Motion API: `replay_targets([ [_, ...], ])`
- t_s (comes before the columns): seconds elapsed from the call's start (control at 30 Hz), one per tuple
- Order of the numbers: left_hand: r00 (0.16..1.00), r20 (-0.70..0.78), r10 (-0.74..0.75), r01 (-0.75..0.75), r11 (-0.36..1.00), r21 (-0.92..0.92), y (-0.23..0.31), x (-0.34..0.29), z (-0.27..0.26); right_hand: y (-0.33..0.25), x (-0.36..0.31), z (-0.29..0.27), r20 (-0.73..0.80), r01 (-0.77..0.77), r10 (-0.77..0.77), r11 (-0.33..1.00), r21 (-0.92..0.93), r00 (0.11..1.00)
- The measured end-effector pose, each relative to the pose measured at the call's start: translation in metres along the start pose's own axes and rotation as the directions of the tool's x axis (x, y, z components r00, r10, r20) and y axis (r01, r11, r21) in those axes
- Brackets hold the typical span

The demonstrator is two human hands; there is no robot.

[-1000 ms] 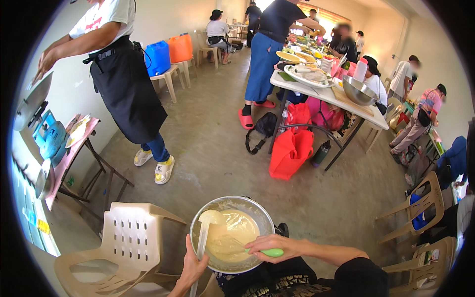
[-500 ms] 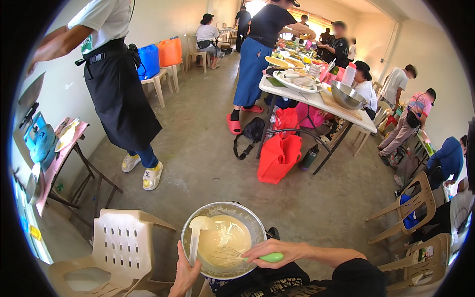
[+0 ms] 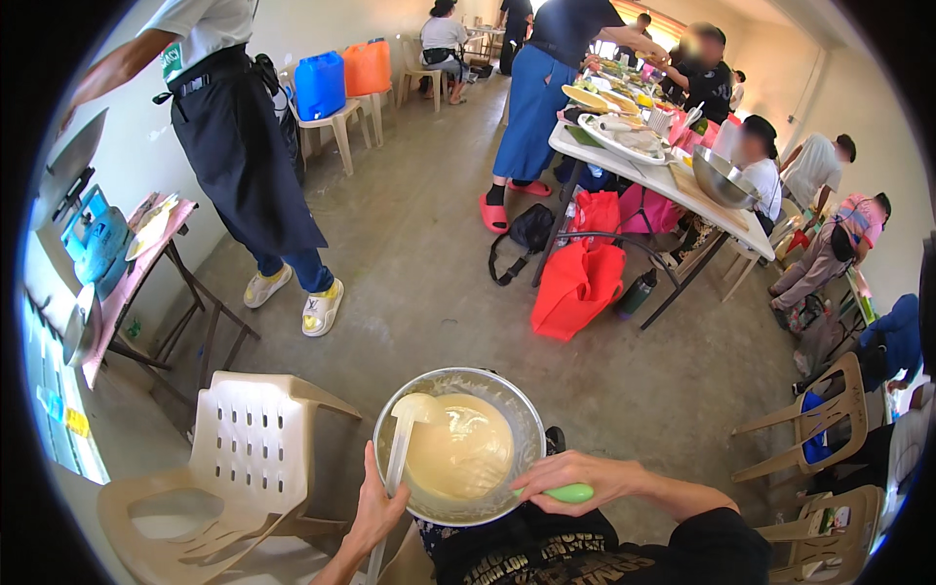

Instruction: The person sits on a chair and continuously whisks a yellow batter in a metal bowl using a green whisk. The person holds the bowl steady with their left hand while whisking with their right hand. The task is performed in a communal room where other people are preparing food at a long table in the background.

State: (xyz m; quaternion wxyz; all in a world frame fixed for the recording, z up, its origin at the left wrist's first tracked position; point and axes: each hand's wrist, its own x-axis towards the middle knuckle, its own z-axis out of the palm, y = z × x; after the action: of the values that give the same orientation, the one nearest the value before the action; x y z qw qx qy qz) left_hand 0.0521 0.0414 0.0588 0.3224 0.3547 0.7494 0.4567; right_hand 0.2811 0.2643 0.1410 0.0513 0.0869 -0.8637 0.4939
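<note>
A metal mixing bowl (image 3: 526,417) filled with creamy pale batter (image 3: 453,450) is held low in front of my body. My left hand (image 3: 376,505) grips its left side, with the thumb by the handle of a long pale spatula (image 3: 399,450). The spatula's rounded, batter-coated head leans inside the rim, and its handle runs down past my hand. My right hand (image 3: 577,478) is closed around a whisk's green handle (image 3: 569,493) at the bowl's right edge. The whisk's wires are blurred and mostly lost in the batter.
Beige plastic chairs stand at left (image 3: 255,434) and right (image 3: 824,414). A person in a black apron (image 3: 234,156) stands by a small table with a blue gas stove (image 3: 96,244). Ahead, a long food-laden table (image 3: 746,216) has red bags (image 3: 580,288) beneath it, with people around.
The view has shifted, so the surroundings sit farther right in the picture. The whisk has moved lower toward the bowl's right edge. Both hands keep their holds.
</note>
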Motion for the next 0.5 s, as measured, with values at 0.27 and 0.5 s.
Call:
replay_targets([
  [0.27, 0.999, 0.012, -0.032, 0.032, 0.999, -0.009, -0.002, 0.002, 0.002, 0.021, 0.012, 0.011, -0.069, -0.038, 0.026, 0.982, -0.188, 0.997],
  [0.5, 1.000, -0.007, 0.020, -0.020, 1.000, -0.014, -0.005, 0.000, 0.003, 0.003, -0.007, -0.018, -0.018, -0.070, 0.069, 0.997, -0.046, 0.997],
])
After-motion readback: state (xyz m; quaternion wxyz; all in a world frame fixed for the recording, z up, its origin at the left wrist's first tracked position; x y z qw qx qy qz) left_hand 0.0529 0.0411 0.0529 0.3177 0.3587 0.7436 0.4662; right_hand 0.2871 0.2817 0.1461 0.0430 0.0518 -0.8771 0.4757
